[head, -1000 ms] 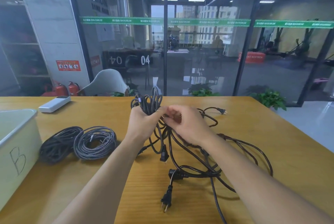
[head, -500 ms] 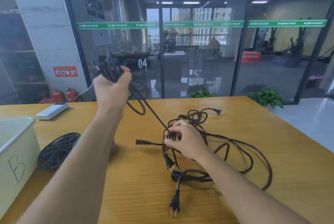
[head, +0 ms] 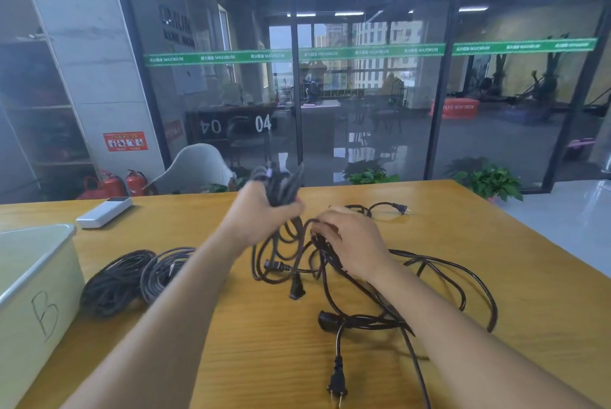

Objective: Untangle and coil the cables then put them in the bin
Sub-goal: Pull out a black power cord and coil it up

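Currently, left hand grips the coil; right hand pinches a strand beside it. Feed loops evenly, without kinks.

Bin cut off at left edge; gripped cable bundle blurred

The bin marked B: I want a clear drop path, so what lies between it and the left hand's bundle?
In the head view, two coiled cables lie side by side on the table between the bin and the left hand.

Glossy black rubbery cables on grained, matt yellow wood table.
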Tool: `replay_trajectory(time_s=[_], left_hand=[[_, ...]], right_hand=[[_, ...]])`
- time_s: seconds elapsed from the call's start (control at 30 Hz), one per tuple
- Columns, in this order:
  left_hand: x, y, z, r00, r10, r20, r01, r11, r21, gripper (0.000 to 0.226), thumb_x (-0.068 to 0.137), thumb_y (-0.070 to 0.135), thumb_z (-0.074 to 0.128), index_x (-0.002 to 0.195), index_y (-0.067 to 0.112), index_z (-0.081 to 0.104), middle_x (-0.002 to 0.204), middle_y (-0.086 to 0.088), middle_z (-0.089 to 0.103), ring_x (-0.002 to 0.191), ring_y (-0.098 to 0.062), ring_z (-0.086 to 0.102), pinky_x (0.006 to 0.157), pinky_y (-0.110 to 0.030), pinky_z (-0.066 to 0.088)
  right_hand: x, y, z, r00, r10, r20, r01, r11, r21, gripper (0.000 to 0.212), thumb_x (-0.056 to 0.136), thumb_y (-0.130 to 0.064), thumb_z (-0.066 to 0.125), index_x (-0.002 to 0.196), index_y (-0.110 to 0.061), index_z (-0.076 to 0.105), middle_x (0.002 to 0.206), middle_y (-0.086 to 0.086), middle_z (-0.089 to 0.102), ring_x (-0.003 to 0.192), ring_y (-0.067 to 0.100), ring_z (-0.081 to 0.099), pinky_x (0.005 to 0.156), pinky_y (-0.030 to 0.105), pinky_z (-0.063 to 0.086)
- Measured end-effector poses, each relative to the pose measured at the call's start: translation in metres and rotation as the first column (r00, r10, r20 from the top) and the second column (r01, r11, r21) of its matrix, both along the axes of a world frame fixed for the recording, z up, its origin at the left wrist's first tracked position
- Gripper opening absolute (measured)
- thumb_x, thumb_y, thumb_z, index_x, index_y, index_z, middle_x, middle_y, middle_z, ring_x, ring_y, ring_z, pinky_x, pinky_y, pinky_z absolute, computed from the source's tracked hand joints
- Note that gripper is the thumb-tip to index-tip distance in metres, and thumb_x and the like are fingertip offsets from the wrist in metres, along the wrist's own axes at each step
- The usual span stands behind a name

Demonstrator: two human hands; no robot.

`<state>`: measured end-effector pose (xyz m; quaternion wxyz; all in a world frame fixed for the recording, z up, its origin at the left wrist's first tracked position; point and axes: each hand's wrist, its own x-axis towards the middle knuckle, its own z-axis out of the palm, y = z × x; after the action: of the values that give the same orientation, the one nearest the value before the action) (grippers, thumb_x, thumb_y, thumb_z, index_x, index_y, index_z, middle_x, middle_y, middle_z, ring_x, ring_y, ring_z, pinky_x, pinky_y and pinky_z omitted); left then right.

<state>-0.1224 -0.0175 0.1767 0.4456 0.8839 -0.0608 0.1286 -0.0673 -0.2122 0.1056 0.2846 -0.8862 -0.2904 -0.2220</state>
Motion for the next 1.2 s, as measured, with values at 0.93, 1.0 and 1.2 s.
replay_trajectory(time_s=[0.93,1.0,1.2], left_hand=[[0.0,0.026,0.018,0.958,0.253,0.135,-0.186,0.906,-0.381,0.009,0.089,0.01,0.075,0.093,0.018,0.075,0.08,-0.007,0.071,0.073,-0.022,0.062,0.069,-0.035,0.056],[0.002,0.006,-0.002,0.995,0.09,0.038,-0.077,0.963,-0.259,0.009,0.089,0.012,0.077,0.096,0.016,0.074,0.084,-0.011,0.072,0.072,-0.024,0.062,0.062,-0.027,0.056],[0.014,-0.032,-0.04,0.993,0.092,0.077,-0.071,0.967,-0.243,0.014,0.088,0.021,0.079,0.079,0.012,0.074,0.064,0.005,0.063,0.06,-0.007,0.054,0.064,-0.029,0.049]], right_hand=[[0.001,-0.017,-0.017,0.994,-0.104,-0.032,0.099,0.985,-0.139,0.029,0.107,-0.044,0.051,0.098,-0.025,0.071,0.094,-0.013,0.054,0.092,0.009,0.051,0.073,0.03,0.05],[-0.001,-0.011,-0.013,0.997,-0.077,0.017,0.079,0.99,-0.113,0.029,0.108,-0.041,0.05,0.099,-0.024,0.071,0.093,-0.011,0.054,0.09,0.011,0.049,0.072,0.03,0.047],[-0.01,-0.009,-0.014,0.986,-0.067,0.155,0.074,0.996,-0.04,0.022,0.107,-0.031,0.054,0.105,-0.022,0.074,0.099,-0.012,0.057,0.091,0.014,0.049,0.071,0.03,0.043]])
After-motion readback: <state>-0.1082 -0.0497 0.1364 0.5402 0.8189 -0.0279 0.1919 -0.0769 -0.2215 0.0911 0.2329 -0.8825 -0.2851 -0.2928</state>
